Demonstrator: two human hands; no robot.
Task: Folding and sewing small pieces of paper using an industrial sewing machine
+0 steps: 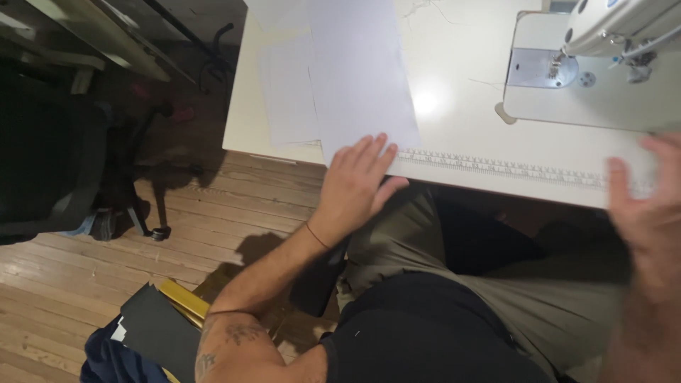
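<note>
Sewing machine (610, 28), white, at the table's (454, 92) far right; measuring tape (496, 167) along the near edge; black office chair (50, 156) (left, on wooden floor (92, 269)); dark folder (159, 330) below.

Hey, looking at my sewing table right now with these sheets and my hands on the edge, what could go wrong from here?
The white sheets overlap loosely and reach the table edge, where only your left hand touches them; they might slide onto the wooden floor. Your right hand looks blurred at the table edge in front of the sewing machine, so a quick sweep might knock into it.
</note>
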